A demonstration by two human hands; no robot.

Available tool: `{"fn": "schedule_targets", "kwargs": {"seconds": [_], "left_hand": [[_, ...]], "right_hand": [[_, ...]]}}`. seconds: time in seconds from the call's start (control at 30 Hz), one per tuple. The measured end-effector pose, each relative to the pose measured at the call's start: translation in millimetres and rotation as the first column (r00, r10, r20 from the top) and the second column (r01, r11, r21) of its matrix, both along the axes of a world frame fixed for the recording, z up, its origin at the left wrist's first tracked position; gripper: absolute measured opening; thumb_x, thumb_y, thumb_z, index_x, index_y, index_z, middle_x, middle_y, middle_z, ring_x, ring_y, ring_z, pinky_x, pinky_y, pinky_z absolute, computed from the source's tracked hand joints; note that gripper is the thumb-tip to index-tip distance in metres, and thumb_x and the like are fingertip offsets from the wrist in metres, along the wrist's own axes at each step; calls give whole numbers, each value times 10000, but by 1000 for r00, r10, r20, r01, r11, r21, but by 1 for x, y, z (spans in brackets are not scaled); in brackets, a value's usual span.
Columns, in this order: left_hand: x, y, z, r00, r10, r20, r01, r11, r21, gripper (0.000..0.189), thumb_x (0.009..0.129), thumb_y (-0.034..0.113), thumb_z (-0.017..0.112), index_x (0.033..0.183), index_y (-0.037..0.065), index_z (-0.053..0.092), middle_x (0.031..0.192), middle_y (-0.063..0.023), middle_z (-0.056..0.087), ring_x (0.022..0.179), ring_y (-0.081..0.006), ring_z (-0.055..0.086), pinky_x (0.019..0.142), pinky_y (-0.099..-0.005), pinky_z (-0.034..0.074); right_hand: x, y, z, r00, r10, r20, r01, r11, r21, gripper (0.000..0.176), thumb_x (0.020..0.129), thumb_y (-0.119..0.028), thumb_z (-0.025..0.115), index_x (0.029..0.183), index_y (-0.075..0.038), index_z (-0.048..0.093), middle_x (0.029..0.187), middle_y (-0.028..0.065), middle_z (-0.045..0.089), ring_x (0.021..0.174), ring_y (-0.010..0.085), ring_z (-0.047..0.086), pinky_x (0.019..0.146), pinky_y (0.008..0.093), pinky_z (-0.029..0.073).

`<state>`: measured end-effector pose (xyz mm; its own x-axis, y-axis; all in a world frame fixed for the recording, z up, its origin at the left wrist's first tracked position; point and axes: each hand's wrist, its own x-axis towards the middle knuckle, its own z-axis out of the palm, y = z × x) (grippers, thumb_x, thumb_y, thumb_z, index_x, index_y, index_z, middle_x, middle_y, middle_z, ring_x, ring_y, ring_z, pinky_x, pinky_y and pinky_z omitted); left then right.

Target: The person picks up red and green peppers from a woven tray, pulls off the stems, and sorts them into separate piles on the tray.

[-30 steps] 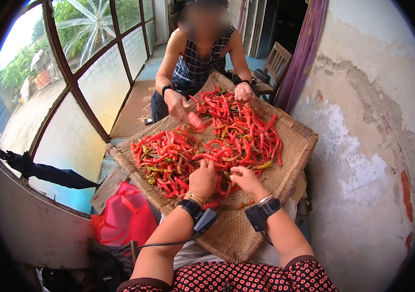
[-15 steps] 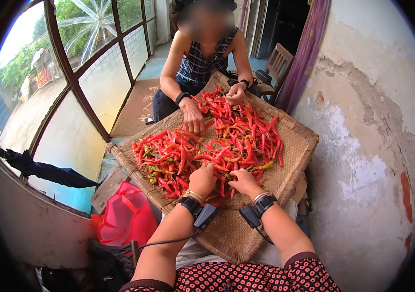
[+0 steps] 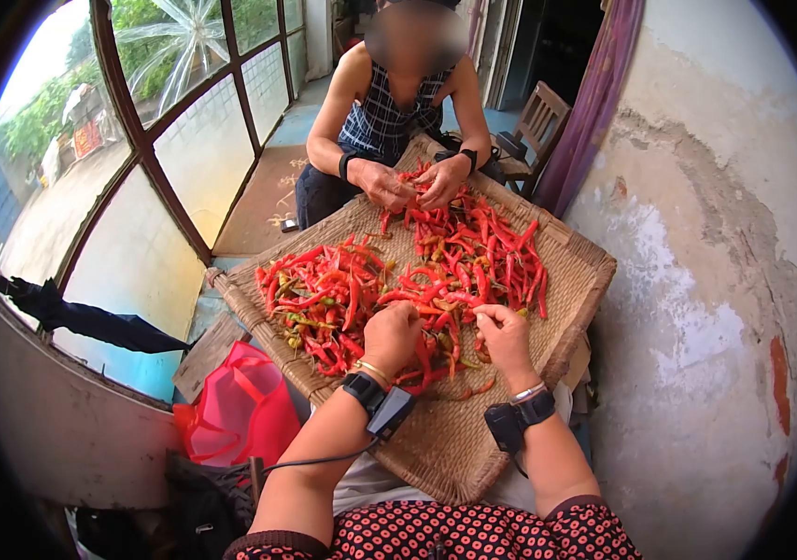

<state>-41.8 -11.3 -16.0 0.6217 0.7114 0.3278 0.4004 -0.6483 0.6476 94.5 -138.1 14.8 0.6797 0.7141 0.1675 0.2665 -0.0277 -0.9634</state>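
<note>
1. Head view: cannot make out ends of left fingers, turned away behind the left hand (image 3: 393,338); likewise cannot confirm contents of the right hand (image 3: 506,347).
2. Observed left fingers curled inward, right thumb and forefinger drawn close together; cannot tell whether pinching anything.
3. Found red peppers (image 3: 521,250) heaped on woven tray (image 3: 454,453), bordering both hands.
4. Noted opposite person's hands (image 3: 387,186) close together above far peppers.
5. Noted red bag (image 3: 247,411) beside tray, flaking wall (image 3: 688,289) at picture right.
</note>
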Motion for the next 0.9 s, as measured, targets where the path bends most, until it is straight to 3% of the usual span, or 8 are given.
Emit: {"fn": "schedule_targets", "kwargs": {"seconds": [0.2,0.3,0.37,0.43,0.5,0.57,0.67,0.9], "left_hand": [[6,9,-15,991,-7,130,14,999,-52,108,695,110,655,746,41,590,721,-135,605,674,-291,602,609,-349,478],[8,7,-20,982,-16,189,24,999,-44,82,716,65,646,746,27,579,680,-90,611,603,-206,601,575,-290,472],[12,13,-31,930,2,369,119,945,-306,64,752,29,628,741,12,567,651,-12,586,580,-91,552,545,-235,449],[11,13,-26,924,-13,381,165,914,-370,55,781,6,603,748,10,559,667,33,546,598,-30,495,526,-192,421],[12,12,-22,899,61,434,203,820,-535,50,752,40,611,759,4,577,681,-10,594,624,-74,545,593,-235,463],[11,11,-12,886,63,459,238,788,-568,41,786,36,600,762,16,572,675,18,570,608,-53,513,559,-217,444],[8,10,-3,816,121,565,422,543,-726,56,815,54,596,779,56,553,654,22,550,546,-42,490,480,-178,396],[6,6,1,754,65,654,584,388,-713,40,820,89,603,822,86,564,694,11,579,551,-44,518,480,-175,416]], "right_hand": [[25,-2,31,978,-53,-202,79,989,123,149,837,-80,537,931,-1,620,679,-1,577,547,45,526,467,174,415],[41,1,40,958,-44,-284,118,962,247,148,856,-83,518,942,4,601,702,15,577,554,55,532,458,174,420],[48,5,44,955,-57,-292,133,959,250,185,859,-77,512,1005,16,578,697,16,575,550,62,530,470,180,426],[50,11,43,964,-55,-260,154,913,377,278,855,-97,524,1109,16,530,734,32,586,611,81,552,517,185,445],[50,10,29,967,-58,-247,141,932,334,400,837,-133,557,1198,12,465,784,46,603,691,93,567,570,195,456],[50,6,7,995,-7,-103,-4,994,-112,403,813,-174,592,1156,20,507,856,68,622,783,110,578,647,227,469],[34,6,-21,961,277,30,-264,941,-212,343,799,-201,613,1055,24,576,914,96,634,842,140,584,738,276,463],[2,9,-23,840,539,61,-487,799,-353,278,776,-227,626,913,13,605,745,92,614,712,114,562,658,283,446]]}}
